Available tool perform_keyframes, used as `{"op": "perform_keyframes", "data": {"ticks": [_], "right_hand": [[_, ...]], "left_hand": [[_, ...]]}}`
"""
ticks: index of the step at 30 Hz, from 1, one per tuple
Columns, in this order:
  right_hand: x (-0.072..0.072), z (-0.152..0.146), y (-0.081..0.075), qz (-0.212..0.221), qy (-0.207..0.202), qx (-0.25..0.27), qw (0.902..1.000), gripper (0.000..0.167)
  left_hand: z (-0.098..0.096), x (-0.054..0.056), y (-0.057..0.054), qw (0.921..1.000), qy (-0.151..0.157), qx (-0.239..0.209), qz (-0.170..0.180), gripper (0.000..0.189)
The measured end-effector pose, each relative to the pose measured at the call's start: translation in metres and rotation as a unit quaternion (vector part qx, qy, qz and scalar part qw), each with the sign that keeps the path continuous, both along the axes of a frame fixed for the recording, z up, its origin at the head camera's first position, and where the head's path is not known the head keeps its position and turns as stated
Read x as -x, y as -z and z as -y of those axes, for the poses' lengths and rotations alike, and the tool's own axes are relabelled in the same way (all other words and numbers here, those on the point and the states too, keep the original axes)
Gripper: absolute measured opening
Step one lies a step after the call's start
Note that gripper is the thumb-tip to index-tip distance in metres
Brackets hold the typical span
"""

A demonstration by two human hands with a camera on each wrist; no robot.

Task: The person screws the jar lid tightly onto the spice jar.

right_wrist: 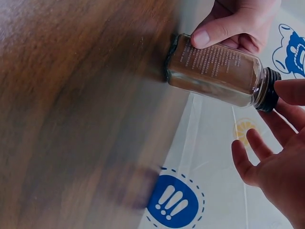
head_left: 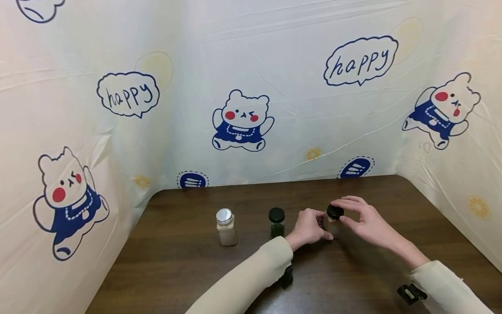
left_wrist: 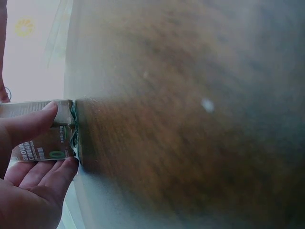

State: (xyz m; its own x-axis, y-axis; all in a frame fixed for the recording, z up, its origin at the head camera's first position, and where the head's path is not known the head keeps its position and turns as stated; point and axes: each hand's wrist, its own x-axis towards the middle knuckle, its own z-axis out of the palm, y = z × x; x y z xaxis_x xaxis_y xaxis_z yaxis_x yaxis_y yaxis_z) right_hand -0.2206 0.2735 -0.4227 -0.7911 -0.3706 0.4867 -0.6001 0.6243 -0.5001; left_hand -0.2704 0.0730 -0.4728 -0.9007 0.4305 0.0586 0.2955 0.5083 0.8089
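A square glass spice jar of brown powder (right_wrist: pixel 214 64), its label reading ground cinnamon in the left wrist view, stands on the table under a black lid (head_left: pixel 335 212). My left hand (head_left: pixel 311 226) grips the jar's body low down, thumb across one face and fingers on the opposite side. At the top, my right hand (head_left: pixel 366 220) pinches the black lid between thumb and fingers. Its other fingers (right_wrist: pixel 243 162) spread away from the glass in the right wrist view. The lid sits on the jar's neck.
A jar with a silver lid and pale contents (head_left: pixel 227 229) stands to the left on the brown wooden table (head_left: pixel 176 261). Between it and my left hand is a jar with a black lid and green contents (head_left: pixel 276 222). A printed cloth (head_left: pixel 294 87) encloses the back and sides.
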Motion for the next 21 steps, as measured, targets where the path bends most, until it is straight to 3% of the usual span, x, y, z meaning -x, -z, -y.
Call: {"op": "perform_keyframes", "data": {"ticks": [21], "right_hand": [[0.0007, 0.0013, 0.0006, -0.017, 0.022, -0.029, 0.9992, 0.042]], "left_hand": [[-0.0015, 0.0013, 0.0005, 1.0, 0.0, 0.005, -0.004, 0.05]]}}
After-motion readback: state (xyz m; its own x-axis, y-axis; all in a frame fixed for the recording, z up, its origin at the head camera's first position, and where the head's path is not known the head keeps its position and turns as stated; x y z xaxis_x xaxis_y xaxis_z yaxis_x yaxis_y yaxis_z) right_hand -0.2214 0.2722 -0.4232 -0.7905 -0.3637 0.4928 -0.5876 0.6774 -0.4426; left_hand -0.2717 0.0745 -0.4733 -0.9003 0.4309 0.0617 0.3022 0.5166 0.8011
